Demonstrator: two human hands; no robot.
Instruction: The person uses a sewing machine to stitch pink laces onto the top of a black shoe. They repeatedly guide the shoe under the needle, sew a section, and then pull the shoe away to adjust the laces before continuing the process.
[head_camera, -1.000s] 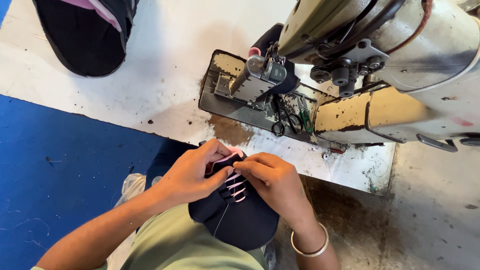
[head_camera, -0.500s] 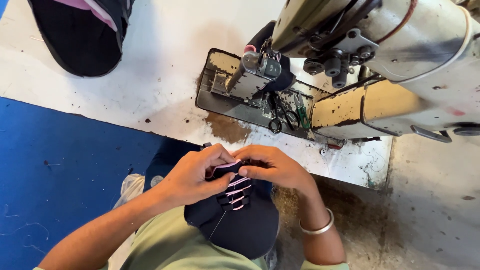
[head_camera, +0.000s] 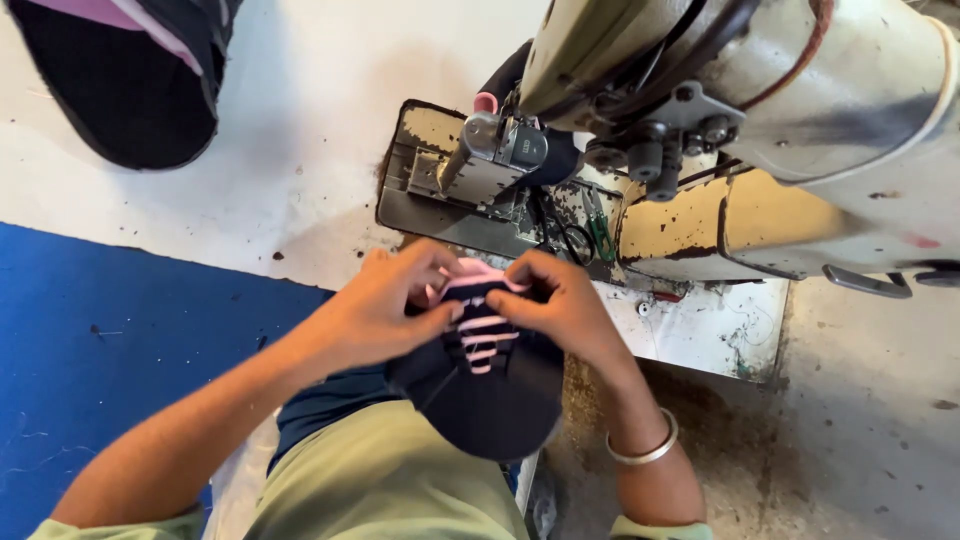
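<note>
- Dark navy fabric forms the shoe upper (head_camera: 480, 385), which carries pink laces (head_camera: 480, 335) in rows across its middle; it sits at lower centre of the frame, held above the person's lap.
- Left hand (head_camera: 385, 305): fingers clenched on the upper's left edge, thumb pressed against the laces.
- Right hand (head_camera: 560, 300): fingers curled and gripping the upper's right edge near its top; a silver bangle (head_camera: 642, 450) circles the wrist at lower right.
- Both hands meet over the pink tip of the upper, just below the machine bed.
- Sewing machine (head_camera: 760, 120): cream, rust-spotted body filling the upper right of the frame; its metal bed plate (head_camera: 440, 190) and presser assembly sit at upper centre, just above the hands.
- Green-handled snips (head_camera: 598, 225) lie on the bed, right of centre.
- White worktable (head_camera: 290, 130): stained, spanning the upper left and centre.
- A second dark upper (head_camera: 120, 90) with pink trim lies at the upper left corner.
- Blue surface (head_camera: 110, 350) covers the left of the frame, below the table edge.
</note>
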